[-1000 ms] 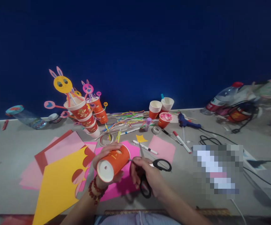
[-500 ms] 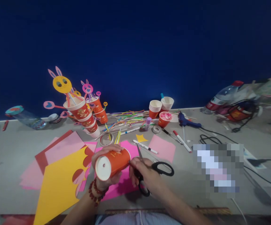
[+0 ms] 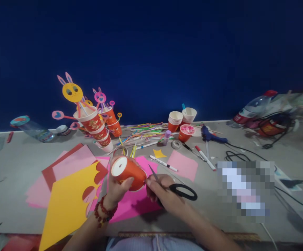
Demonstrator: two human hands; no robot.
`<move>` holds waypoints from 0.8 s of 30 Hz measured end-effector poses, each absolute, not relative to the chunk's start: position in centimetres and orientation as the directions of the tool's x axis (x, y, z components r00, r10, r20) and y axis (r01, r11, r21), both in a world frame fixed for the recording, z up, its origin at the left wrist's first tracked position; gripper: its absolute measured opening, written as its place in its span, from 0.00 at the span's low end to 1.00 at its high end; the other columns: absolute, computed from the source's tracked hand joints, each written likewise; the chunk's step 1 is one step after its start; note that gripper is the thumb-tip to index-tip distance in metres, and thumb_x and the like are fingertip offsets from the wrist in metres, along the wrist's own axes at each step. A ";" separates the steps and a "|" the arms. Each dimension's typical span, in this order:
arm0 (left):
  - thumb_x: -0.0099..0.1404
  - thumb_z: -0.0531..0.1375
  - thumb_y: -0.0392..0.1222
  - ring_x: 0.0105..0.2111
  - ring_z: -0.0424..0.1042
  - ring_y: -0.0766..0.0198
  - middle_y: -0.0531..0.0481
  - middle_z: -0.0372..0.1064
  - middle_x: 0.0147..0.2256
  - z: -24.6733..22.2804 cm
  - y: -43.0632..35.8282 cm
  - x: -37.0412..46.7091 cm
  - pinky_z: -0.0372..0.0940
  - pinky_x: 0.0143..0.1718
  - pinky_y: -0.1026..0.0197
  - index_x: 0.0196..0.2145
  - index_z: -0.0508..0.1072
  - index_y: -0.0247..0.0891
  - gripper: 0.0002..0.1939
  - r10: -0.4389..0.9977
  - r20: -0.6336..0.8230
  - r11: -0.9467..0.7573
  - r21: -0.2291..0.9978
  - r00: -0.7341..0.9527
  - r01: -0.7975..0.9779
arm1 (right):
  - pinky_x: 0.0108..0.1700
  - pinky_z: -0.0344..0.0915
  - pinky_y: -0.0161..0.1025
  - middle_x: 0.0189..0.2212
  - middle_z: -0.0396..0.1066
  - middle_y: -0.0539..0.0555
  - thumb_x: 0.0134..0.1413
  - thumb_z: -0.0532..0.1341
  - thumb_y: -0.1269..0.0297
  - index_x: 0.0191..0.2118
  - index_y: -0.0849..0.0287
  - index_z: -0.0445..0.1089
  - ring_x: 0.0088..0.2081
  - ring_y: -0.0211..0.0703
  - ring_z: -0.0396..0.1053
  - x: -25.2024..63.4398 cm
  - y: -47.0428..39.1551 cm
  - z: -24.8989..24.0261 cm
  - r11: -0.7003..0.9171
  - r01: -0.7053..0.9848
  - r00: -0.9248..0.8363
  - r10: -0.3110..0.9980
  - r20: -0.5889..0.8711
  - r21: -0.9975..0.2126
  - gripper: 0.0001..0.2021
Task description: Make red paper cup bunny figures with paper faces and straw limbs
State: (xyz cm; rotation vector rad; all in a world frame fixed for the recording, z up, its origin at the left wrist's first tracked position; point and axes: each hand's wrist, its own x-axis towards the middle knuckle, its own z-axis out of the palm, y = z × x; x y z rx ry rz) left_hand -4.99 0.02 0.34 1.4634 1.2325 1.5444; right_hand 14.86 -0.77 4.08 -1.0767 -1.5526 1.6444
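Observation:
My left hand (image 3: pixel 117 186) is wrapped round a red paper cup (image 3: pixel 134 174), tilted so its white base, marked with a small dark hole, faces up and left. Black-handled scissors (image 3: pixel 183 191) are in my right hand (image 3: pixel 164 190), with the blades pointing up and left. The fingertips of my right hand are at the cup's rim. What they do at the rim is too small to make out. Beneath both hands lies a bright pink sheet (image 3: pixel 130 209). A yellow sheet with rounded cut-outs (image 3: pixel 65 202) is left of my left wrist.
Stacked cups with a yellow rabbit figure (image 3: pixel 72 92) stand at the back left. Straws and sticks (image 3: pixel 143 134) lie along the back, near upright paper cups (image 3: pixel 175 120). A blue glue gun (image 3: pixel 213 136) trails its cord rightward. A marker (image 3: pixel 164 163) lies beyond my right hand.
My left hand has turned the cup so its base points higher, and the thumb now lies across its side. The scissors have rotated slightly, hiding their lower handle loop behind my right hand.

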 end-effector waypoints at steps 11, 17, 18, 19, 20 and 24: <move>0.54 0.68 0.49 0.37 0.74 0.55 0.45 0.74 0.41 2.2 0.3 -5.0 0.71 0.43 0.52 0.52 0.67 0.38 0.30 0.993 0.077 -0.078 0.997 -0.089 -0.008 | 0.24 0.53 0.37 0.18 0.61 0.49 0.66 0.53 0.59 0.20 0.55 0.61 0.23 0.38 0.58 15.3 -0.6 6.1 0.110 0.211 -0.528 0.849 -0.019 -0.971 0.21; 0.53 0.68 0.48 0.34 0.74 0.56 0.47 0.76 0.37 2.9 0.5 -4.8 0.71 0.39 0.54 0.50 0.69 0.37 0.28 0.996 0.043 -0.041 0.999 -0.081 0.031 | 0.28 0.51 0.39 0.18 0.55 0.47 0.69 0.49 0.61 0.19 0.55 0.52 0.23 0.38 0.56 15.5 -0.3 6.0 0.333 0.250 -0.578 0.805 0.136 -0.909 0.23; 0.53 0.68 0.48 0.33 0.74 0.57 0.47 0.76 0.36 3.0 0.5 -4.8 0.71 0.38 0.55 0.50 0.70 0.37 0.28 0.997 0.043 -0.041 0.999 -0.064 0.031 | 0.29 0.51 0.39 0.19 0.54 0.47 0.69 0.48 0.62 0.20 0.55 0.51 0.23 0.38 0.56 15.5 -0.2 5.9 0.379 0.261 -0.594 0.788 0.162 -0.888 0.22; 0.53 0.67 0.48 0.33 0.74 0.57 0.48 0.76 0.36 3.1 0.5 -4.7 0.71 0.38 0.55 0.49 0.70 0.37 0.27 0.998 0.044 -0.042 0.999 -0.050 0.032 | 0.29 0.50 0.39 0.19 0.54 0.47 0.69 0.48 0.62 0.20 0.55 0.50 0.24 0.38 0.56 15.5 -0.2 5.8 0.428 0.272 -0.610 0.769 0.189 -0.862 0.22; 0.53 0.67 0.48 0.33 0.74 0.57 0.48 0.75 0.35 3.2 0.5 -4.7 0.71 0.38 0.55 0.49 0.70 0.37 0.26 0.998 0.044 -0.043 0.999 -0.040 0.034 | 0.30 0.50 0.40 0.19 0.54 0.46 0.69 0.48 0.63 0.21 0.55 0.51 0.24 0.38 0.55 15.6 -0.1 5.7 0.475 0.286 -0.625 0.751 0.213 -0.832 0.21; 0.53 0.67 0.48 0.32 0.74 0.58 0.48 0.75 0.34 3.4 0.6 -4.6 0.70 0.36 0.57 0.46 0.71 0.37 0.24 1.000 -0.003 0.003 0.999 -0.007 0.035 | 0.30 0.50 0.40 0.20 0.60 0.48 0.67 0.50 0.64 0.23 0.55 0.57 0.24 0.39 0.56 15.6 0.1 5.3 0.608 0.348 -0.661 0.699 0.273 -0.714 0.18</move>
